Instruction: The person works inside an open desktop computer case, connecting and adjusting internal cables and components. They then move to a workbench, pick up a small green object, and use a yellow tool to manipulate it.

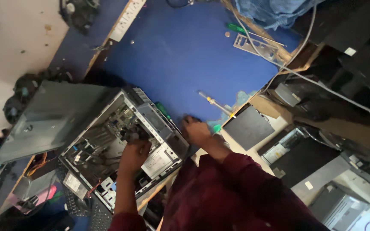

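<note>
Two hands are working at an open computer case (120, 145) lying at lower left of centre on the blue table (185, 55). One hand, the left hand (134, 155), is reaching inside the case, fingers seemingly curled around something dark, though blur hides what. Right of it, the right hand (195, 130) is pressing flat on the table just beside the case's edge. A screwdriver (214, 104) is lying above that hand, a metal bracket (255, 46) farther up, and the case's grey side panel (52, 117) is leaning at left.

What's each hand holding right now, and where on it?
The left hand reaches inside the open computer case; whether it grips anything cannot be told. The right hand rests on the case's outer edge.
</note>
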